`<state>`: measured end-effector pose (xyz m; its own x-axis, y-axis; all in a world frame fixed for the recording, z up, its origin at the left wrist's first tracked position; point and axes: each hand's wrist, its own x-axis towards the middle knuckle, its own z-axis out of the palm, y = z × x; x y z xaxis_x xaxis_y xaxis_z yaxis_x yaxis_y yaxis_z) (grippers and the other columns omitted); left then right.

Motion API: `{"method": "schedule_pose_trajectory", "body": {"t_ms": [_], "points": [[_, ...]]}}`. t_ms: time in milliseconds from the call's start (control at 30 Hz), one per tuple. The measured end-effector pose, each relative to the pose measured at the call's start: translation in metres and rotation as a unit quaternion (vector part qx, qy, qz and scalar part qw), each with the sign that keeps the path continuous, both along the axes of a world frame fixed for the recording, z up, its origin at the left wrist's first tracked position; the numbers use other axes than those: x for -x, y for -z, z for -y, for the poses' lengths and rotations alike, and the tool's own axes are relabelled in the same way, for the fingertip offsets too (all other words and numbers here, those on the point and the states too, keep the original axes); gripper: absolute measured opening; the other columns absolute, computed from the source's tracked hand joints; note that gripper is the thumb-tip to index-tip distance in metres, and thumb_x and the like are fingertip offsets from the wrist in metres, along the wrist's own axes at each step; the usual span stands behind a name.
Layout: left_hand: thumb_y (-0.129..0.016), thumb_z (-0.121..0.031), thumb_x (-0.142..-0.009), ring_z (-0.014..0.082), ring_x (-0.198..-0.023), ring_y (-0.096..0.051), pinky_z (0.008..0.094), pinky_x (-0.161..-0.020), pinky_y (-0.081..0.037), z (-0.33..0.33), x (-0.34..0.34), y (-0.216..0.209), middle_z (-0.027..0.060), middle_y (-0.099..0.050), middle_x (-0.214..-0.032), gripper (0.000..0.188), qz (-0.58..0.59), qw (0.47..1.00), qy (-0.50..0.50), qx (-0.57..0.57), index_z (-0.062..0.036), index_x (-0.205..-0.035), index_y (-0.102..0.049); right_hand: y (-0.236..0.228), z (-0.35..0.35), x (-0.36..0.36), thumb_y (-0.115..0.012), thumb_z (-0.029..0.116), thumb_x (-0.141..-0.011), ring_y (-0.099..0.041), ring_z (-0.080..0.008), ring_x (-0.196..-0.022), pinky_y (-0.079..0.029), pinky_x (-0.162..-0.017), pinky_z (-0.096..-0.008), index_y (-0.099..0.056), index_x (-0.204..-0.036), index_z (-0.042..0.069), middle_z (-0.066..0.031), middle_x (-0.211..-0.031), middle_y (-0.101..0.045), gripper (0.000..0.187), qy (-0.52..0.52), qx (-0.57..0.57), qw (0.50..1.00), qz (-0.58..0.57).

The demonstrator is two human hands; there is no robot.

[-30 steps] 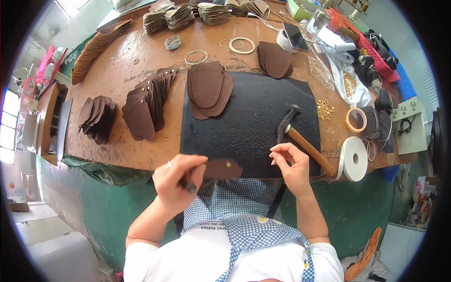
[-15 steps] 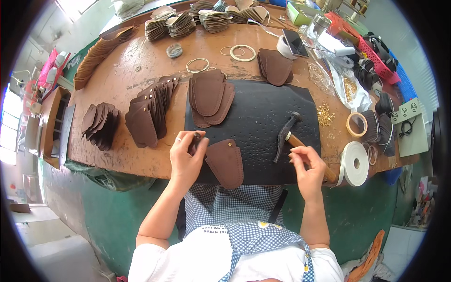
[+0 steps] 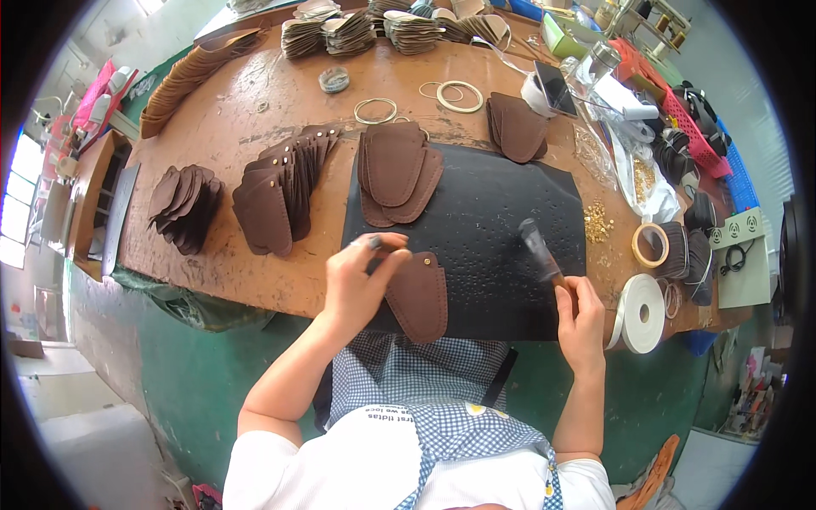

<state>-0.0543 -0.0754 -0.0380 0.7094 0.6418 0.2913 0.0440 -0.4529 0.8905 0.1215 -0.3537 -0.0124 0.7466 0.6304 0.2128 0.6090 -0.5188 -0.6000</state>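
My right hand (image 3: 580,321) is closed round the wooden handle of a hammer (image 3: 545,259), its dark head blurred above a black pitted mat (image 3: 501,297). A brown stitched leather piece (image 3: 418,299) lies on the mat's near left part, with a small brass stud (image 3: 428,262) at its top. My left hand (image 3: 355,285) is just left of that stud, fingers curled round a short dark rod-like tool that they mostly hide. Beyond the left hand, several similar leather pieces (image 3: 396,172) lie overlapped at the mat's far left.
Fanned leather pieces (image 3: 274,200) and a darker stack (image 3: 185,208) stand to the left. Another leather bundle (image 3: 518,127) lies beyond the mat. To the right are loose brass bits (image 3: 597,223), a white tape roll (image 3: 642,313) and a tan tape roll (image 3: 650,245).
My right hand has closed on the hammer, which lay on the mat, and raised it. My left hand has moved right, closer to the brass stud. The whole view has shifted slightly.
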Motion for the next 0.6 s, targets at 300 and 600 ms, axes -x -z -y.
{"method": "schedule_pose_trajectory", "body": {"t_ms": [300,600], "points": [[-0.068,-0.008,-0.094,0.0141,-0.075,-0.073,0.0252,-0.068,-0.055,0.005,-0.018,0.012,0.0082,-0.076,-0.084,0.012,-0.094,0.993,0.064,-0.023,-0.0004,-0.103,-0.069,-0.017,-0.012,0.026,-0.063,0.016,-0.099,-0.064,-0.0394,-0.067,-0.049,-0.057,-0.0425,-0.058,-0.098,0.001,-0.0197,-0.079,-0.065,0.016,-0.083,0.033,0.994,-0.066],[-0.072,-0.013,-0.092,0.0219,-0.069,-0.073,0.0289,-0.062,-0.055,0.009,-0.022,0.018,0.0093,-0.073,-0.08,0.013,-0.087,0.983,0.051,-0.156,-0.0035,-0.099,-0.069,-0.019,-0.012,0.024,-0.062,0.013,-0.099,-0.065,-0.0386,-0.069,-0.049,-0.06,-0.0389,-0.06,-0.101,-0.001,-0.0202,-0.079,-0.065,0.014,-0.079,0.033,0.994,-0.063]]}}
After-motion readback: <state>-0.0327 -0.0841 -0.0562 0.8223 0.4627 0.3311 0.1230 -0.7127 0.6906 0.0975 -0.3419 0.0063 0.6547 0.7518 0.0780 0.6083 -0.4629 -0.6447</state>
